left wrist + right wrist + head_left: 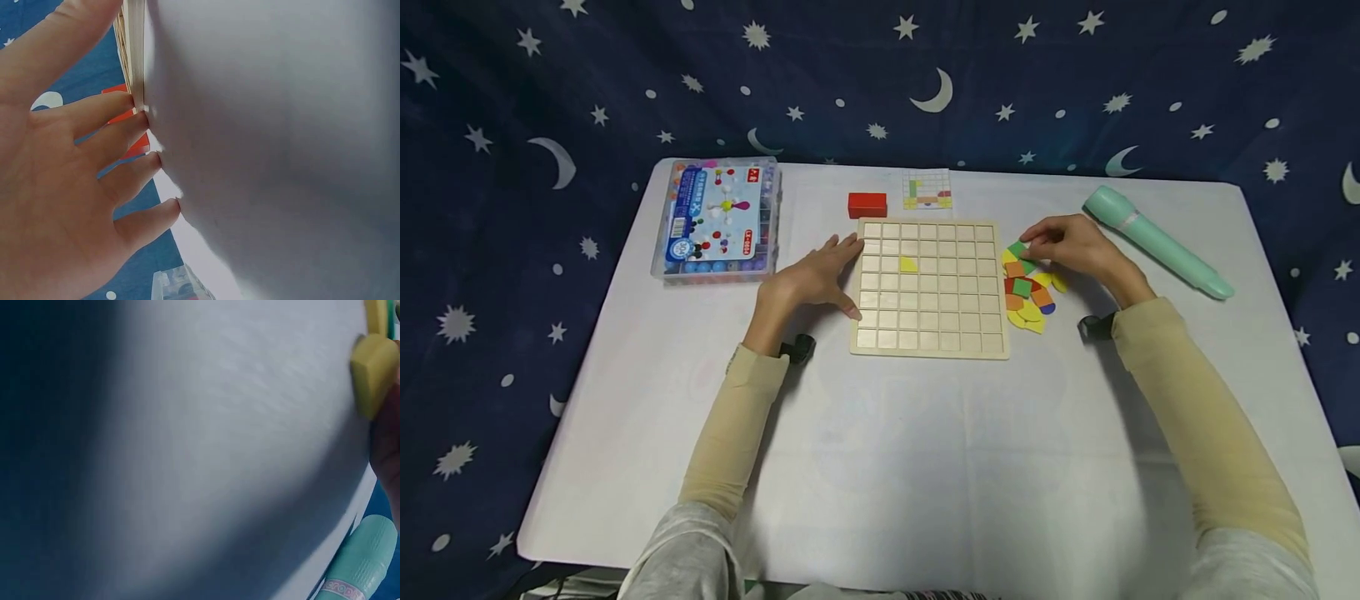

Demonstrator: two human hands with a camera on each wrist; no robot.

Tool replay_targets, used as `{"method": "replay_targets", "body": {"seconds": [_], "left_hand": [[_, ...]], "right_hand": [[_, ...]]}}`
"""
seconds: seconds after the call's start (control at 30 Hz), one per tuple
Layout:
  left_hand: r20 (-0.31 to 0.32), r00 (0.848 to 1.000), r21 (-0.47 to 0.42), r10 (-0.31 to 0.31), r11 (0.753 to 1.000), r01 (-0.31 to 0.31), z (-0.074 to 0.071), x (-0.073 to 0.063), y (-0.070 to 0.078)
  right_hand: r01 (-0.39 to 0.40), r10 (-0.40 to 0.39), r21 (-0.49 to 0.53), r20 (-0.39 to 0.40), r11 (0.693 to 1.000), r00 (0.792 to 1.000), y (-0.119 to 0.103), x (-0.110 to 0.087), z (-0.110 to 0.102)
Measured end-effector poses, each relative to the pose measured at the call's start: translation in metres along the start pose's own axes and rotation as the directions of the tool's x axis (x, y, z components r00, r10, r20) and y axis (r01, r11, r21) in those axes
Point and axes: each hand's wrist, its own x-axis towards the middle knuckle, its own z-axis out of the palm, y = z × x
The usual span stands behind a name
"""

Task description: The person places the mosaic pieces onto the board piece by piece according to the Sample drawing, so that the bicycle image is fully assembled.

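A wooden grid board (929,353) lies flat in the head view, with one yellow tile (908,264) in a cell. My left hand (811,279) spreads its fingers and thumb along the board's left edge; the left wrist view has its fingertips at the board's side (135,56). At the board's right edge lies a loose pile of coloured tiles (1022,288), in green, yellow, orange, red and blue. My right hand (1072,244) reaches over the pile's far end, thumb and fingertips right at a green tile (1017,248). Whether they pinch it I cannot tell.
Behind the board are a red block (867,205) and a small pattern card (927,190). A clear plastic case (715,218) of coloured beads stands at the back left. Beyond my right hand lies a mint-green cylindrical object (1165,246). A starry dark cloth (850,75) hangs behind the table.
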Motion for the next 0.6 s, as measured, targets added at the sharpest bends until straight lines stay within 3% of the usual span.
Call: {"method": "replay_targets", "body": {"seconds": [0.33, 0.6], "left_hand": [[0.004, 1.0, -0.008, -0.01, 1.0, 0.01, -0.0003, 0.002, 0.0026], [-0.005, 1.0, -0.005, -0.006, 1.0, 0.006, 0.0002, -0.0008, 0.0017]], "right_hand": [[0.002, -0.002, 0.001, 0.001, 1.0, 1.0, -0.0032, 0.003, -0.0004], [0.005, -0.005, -0.001, -0.069, 1.0, 0.998, -0.0053, 0.0012, 0.0058]]}}
